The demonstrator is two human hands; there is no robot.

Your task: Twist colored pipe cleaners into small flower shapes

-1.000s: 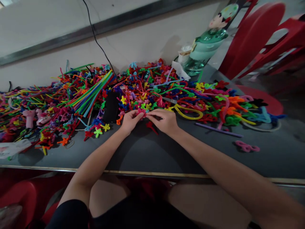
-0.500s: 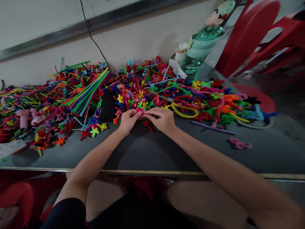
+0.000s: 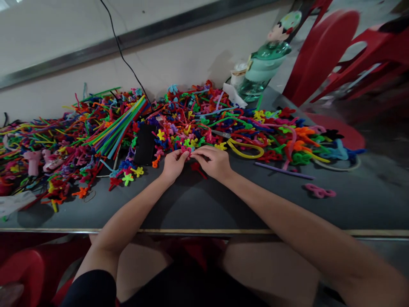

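Note:
My left hand (image 3: 173, 164) and my right hand (image 3: 213, 161) meet over the dark table (image 3: 198, 204), fingertips pinched together on a small pink pipe-cleaner flower (image 3: 186, 150). A red pipe-cleaner piece (image 3: 198, 169) lies on the table under my right hand. Right behind the hands spreads a big heap of coloured pipe cleaners and twisted flowers (image 3: 198, 123). A black phone (image 3: 145, 144) lies flat just left of my left hand.
A bundle of straight pipe cleaners (image 3: 119, 125) lies at the left. A green bottle with a cartoon lid (image 3: 262, 68) stands at the back right. Red plastic chairs (image 3: 322, 55) are to the right. A purple stem (image 3: 284, 171) and a pink twist (image 3: 319, 191) lie apart at right.
Both hands stay pinched on the pink flower with only slight finger movement. The view has shifted a little; nothing on the table has moved.

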